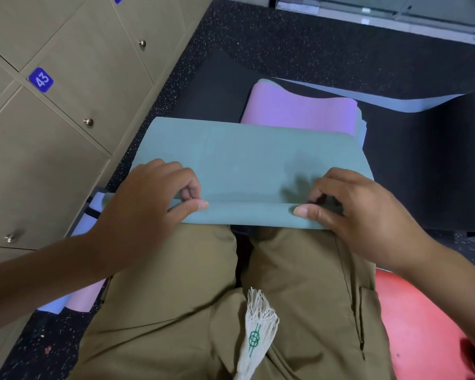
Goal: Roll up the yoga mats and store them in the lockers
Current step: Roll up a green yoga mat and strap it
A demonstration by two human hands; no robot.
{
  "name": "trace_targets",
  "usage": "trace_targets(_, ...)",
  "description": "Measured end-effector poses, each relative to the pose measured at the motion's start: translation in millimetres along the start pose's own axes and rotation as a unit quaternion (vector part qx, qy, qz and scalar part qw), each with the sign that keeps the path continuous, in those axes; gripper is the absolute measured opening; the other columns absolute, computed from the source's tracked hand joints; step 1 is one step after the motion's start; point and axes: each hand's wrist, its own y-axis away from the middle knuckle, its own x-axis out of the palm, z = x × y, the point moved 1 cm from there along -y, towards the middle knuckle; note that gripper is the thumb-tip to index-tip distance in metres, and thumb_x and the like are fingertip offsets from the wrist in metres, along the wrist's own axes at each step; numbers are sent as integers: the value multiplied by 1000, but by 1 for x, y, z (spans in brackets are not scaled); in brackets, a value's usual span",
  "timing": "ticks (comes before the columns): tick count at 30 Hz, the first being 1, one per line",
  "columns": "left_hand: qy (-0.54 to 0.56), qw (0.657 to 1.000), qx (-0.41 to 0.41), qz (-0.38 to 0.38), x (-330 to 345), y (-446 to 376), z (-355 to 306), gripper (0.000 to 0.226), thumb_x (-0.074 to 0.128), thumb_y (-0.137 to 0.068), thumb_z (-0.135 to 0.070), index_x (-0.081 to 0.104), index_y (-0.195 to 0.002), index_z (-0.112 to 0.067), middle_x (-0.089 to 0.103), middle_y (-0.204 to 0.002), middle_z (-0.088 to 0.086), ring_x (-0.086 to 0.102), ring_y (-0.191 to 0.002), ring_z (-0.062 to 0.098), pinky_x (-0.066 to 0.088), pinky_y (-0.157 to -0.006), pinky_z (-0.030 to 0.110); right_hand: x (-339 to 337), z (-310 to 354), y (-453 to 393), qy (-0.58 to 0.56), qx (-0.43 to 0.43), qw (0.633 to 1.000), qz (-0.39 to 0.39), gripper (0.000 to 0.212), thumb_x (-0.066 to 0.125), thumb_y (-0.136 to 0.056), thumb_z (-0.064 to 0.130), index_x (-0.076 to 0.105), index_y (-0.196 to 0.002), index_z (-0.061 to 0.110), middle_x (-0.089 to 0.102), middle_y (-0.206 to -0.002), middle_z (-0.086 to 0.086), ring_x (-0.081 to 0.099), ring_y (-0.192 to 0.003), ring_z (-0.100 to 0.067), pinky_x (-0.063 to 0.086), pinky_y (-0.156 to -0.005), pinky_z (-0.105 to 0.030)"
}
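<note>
Green mat lies on the floor at your knees, soft and light; left hand and right hand pinch its folded near edge, so keep grips wide apart near the ends, roll tight.

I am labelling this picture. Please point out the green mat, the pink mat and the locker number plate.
green mat (247, 154), head view, flat middle.
pink mat (296, 111), head view, top surface.
locker number plate (41, 79), head view, centre.

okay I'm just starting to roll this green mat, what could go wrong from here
The roll may start crooked: the left hand and right hand pinch the near edge of the green mat separately, so uneven turns could cone it. The green mat also lies over the pink mat, which might drag along. The locker doors look shut, so storing needs a free hand.
</note>
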Motion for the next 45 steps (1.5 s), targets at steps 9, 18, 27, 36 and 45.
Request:
trace_targets(9,-107,987,116,-27,8,15,6,43,60,-88,-54,65,-94,-12,63,-91,-1,55,-80,24,43,-73,42,8,13,-3,21,11,995,-94,21,73,-82,41,64,-77,22,54,-75,9,44,-72,-10,32,-70,-28)
trace_targets(18,-16,1000,8,19,4,-7,14,31,50,-88,-57,62,-87,-28,55,-84,-18,48,-79,7,35,-74,30,23,9,11,121,-26,983,-136,38,58,-98,48,70,-100,12,59,-95,-1,51,-86,-25,40,-80,-38)
trace_targets(27,87,994,-53,44,-3,-29,14,16,69,-77,-47,63,-88,-37,62,-87,-16,54,-85,3,36,-72,9,19,1,-9,24,19,994,-108,42,51,-97,58,69,-96,20,60,-91,8,47,-87,-13,36,-80,-19)
trace_targets(36,-33,996,46,-64,14,-19,7,27,60,-92,-42,72,-86,-19,67,-87,-9,57,-80,18,45,-75,38,11,9,-29,31,57,992,-109,22,73,-84,44,67,-88,23,58,-86,9,48,-86,-14,26,-77,-28)
trace_targets(45,-88,990,47,-100,26,-8,16,42,60,-92,-51,77,-103,-15,71,-101,-3,64,-91,26,47,-81,42,28,15,-11,109,-21,974,-197,18,67,-99,27,65,-91,11,57,-88,-2,49,-82,-26,45,-73,-44)
